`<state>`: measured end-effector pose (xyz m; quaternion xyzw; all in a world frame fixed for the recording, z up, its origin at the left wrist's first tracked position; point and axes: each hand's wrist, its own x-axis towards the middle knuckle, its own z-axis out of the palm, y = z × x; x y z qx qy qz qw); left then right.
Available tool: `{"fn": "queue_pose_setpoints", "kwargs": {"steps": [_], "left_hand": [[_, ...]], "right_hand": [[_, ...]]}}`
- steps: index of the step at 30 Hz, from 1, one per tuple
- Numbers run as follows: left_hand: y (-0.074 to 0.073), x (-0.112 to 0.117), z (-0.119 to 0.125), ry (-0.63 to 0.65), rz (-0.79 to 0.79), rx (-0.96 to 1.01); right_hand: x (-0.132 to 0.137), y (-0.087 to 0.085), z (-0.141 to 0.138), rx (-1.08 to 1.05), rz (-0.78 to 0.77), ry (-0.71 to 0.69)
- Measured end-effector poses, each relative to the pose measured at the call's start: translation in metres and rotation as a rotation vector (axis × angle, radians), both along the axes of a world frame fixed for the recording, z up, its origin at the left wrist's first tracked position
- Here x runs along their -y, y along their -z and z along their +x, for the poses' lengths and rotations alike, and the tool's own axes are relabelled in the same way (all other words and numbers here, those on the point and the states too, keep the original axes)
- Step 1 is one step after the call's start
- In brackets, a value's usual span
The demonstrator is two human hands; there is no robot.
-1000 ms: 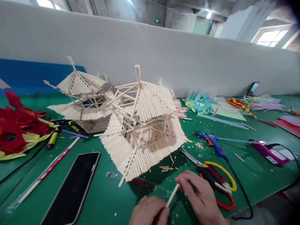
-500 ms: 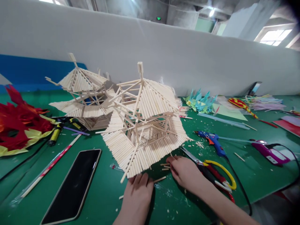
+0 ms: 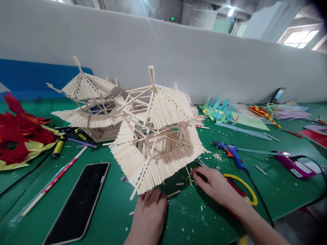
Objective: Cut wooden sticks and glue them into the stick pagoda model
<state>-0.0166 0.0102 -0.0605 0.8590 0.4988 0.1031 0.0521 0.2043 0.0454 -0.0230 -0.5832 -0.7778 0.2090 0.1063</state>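
The right hand (image 3: 212, 183) has shifted right, near short sticks (image 3: 180, 184); the left hand (image 3: 150, 216) stays. I cannot tell either grip.

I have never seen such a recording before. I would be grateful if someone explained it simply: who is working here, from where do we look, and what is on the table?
There is no machine: a person works with two bare hands. One camera, worn on the person's head, looks forward and down.

On the green table stand two pagoda-like models made of thin wooden sticks: a nearer model and a farther model. The left hand is at the nearer model's front edge, so anything it holds is hidden. The right hand is beside some short stick pieces; whether it grips one is unclear. A phone lies to the left, a blue glue gun to the right.
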Motion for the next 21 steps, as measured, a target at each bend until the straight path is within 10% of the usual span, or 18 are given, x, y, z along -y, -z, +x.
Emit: {"fn": "queue_pose_setpoints", "kwargs": {"steps": [21], "left_hand": [[-0.012,-0.035,0.073,0.007,-0.160,0.277]], "right_hand": [[0.010,-0.009,0.001,-0.274,-0.057,-0.008]]}}
